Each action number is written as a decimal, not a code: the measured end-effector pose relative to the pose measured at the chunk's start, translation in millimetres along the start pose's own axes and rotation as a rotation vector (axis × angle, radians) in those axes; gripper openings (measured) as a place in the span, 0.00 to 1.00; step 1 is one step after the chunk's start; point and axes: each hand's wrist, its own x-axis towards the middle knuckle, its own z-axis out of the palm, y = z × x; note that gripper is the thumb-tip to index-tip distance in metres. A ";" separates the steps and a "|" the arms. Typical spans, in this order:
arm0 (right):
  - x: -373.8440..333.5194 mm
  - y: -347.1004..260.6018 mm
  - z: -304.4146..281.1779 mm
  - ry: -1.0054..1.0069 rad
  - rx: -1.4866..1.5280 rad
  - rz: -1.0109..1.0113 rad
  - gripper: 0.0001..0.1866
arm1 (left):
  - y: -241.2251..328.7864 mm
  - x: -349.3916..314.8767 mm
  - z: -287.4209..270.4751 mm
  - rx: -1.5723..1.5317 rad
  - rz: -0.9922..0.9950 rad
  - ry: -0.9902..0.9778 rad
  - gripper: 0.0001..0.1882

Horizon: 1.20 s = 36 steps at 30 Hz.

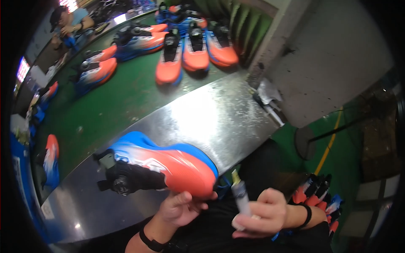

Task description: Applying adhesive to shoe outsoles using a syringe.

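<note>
An orange, white and blue sports shoe (177,162) with a black tongue and a round dial lies tilted on its side over the metal worktop's near edge. My left hand (181,208) grips it under the toe, thumb on the orange upper and fingers partly hidden behind. To the right of the toe, my right hand (263,213) is closed around a small brush (241,196) with a pale handle, a dark band and a yellowish tip pointing up. The brush tip is apart from the shoe.
Beyond the metal worktop (236,105) runs a green belt (126,99) carrying several similar shoes (195,48). A grey panel (325,59) stands at the right, and white-handled tools (272,109) lie at its foot. More shoes (316,194) are stacked low at right. Another person (71,23) sits far left.
</note>
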 end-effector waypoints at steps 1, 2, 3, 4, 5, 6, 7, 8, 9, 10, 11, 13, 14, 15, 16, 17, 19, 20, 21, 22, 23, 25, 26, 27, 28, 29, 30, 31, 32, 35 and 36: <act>0.7 6.6 -0.4 -0.013 -0.022 0.028 0.20 | 1.3 -11.0 -0.2 0.010 -0.040 -0.049 0.21; 1.7 15.5 -0.7 -0.043 -0.010 0.076 0.22 | 3.9 -25.9 2.5 -0.001 -0.057 -0.057 0.21; 2.8 26.1 0.7 -0.060 -0.018 0.139 0.25 | 4.1 -40.1 6.6 0.059 -0.005 -0.028 0.25; 4.5 37.2 4.1 -0.057 0.006 0.153 0.27 | 0.4 -57.4 15.1 0.059 0.102 0.163 0.29; 6.8 49.6 8.3 -0.049 0.019 0.186 0.30 | 5.8 -77.2 25.8 0.116 0.082 0.267 0.30; 9.6 61.4 13.1 -0.054 0.017 0.210 0.32 | 5.0 -90.6 36.0 0.204 0.151 0.391 0.33; 12.7 72.9 18.3 -0.043 0.041 0.233 0.32 | 5.7 -98.8 43.4 0.214 0.146 0.399 0.33; 16.5 84.4 24.2 -0.034 0.044 0.234 0.32 | 8.3 -104.6 49.2 0.254 0.240 0.667 0.19; 20.4 94.9 29.7 -0.025 0.044 0.237 0.33 | 11.5 -106.8 53.4 0.293 0.341 0.930 0.09; 24.3 104.8 34.9 -0.010 0.050 0.234 0.33 | 19.5 -104.0 53.5 0.309 0.349 0.934 0.09; 27.7 114.1 39.3 -0.006 0.025 0.240 0.33 | 32.2 -96.5 50.5 0.499 0.340 0.704 0.21; 29.4 125.0 43.5 0.014 -0.003 0.249 0.33 | 49.5 -83.1 47.8 0.698 0.347 0.506 0.37; 29.1 128.8 44.3 0.015 0.025 0.260 0.33 | 62.8 -74.0 45.8 0.756 0.357 0.490 0.36; 28.6 131.5 44.8 0.015 0.062 0.284 0.33 | 78.7 -63.3 44.4 0.820 0.364 0.467 0.35; 27.6 133.4 44.0 0.031 0.088 0.280 0.32 | 94.6 -49.9 43.5 0.875 0.394 0.469 0.34; 26.9 135.2 43.0 0.037 0.058 0.282 0.32 | 109.2 -36.5 44.6 0.869 0.413 0.475 0.33; 26.2 136.1 42.0 0.021 0.125 0.300 0.31 | 147.1 -0.2 46.2 0.997 0.416 0.380 0.31; 26.1 136.1 41.3 0.027 0.130 0.310 0.30 | 162.8 17.2 47.4 1.026 0.429 0.388 0.30; 26.5 136.4 40.8 0.035 0.120 0.309 0.30 | 177.8 35.2 47.8 1.037 0.453 0.385 0.28; 26.7 136.2 40.3 0.029 0.133 0.324 0.30 | 192.1 53.3 47.1 1.042 0.414 0.379 0.25; 27.1 136.2 40.1 0.021 0.147 0.340 0.30 | 204.4 74.0 44.4 1.058 0.377 0.398 0.22; 27.1 136.4 39.4 0.006 0.144 0.348 0.29 | 215.7 109.8 34.9 1.038 0.369 0.504 0.18; 27.1 137.0 39.3 0.009 0.137 0.348 0.30 | 218.4 122.2 30.7 1.046 0.373 0.466 0.18; 26.7 137.4 39.2 0.023 0.139 0.350 0.30 | 218.9 133.3 25.4 0.994 0.378 0.500 0.18; 26.6 138.2 39.2 0.040 0.145 0.348 0.30 | 219.0 141.9 20.0 0.938 0.385 0.528 0.18; 26.4 138.7 39.5 0.019 0.139 0.356 0.30 | 219.2 147.5 15.5 0.933 0.363 0.543 0.18; 26.2 138.9 39.7 0.028 0.147 0.360 0.30 | 220.7 149.1 13.0 0.932 0.371 0.545 0.18; 26.5 138.9 39.8 0.043 0.160 0.358 0.30 | 221.2 148.6 10.7 0.935 0.354 0.461 0.17; 26.7 138.6 39.7 0.026 0.155 0.355 0.30 | 223.0 144.2 10.2 0.920 0.388 0.551 0.17; 29.1 137.6 39.0 0.003 0.156 0.356 0.30 | 232.7 117.0 13.6 1.139 0.276 0.641 0.17; 30.0 137.7 38.7 0.000 0.134 0.368 0.29 | 232.3 103.7 12.4 1.197 0.376 0.689 0.17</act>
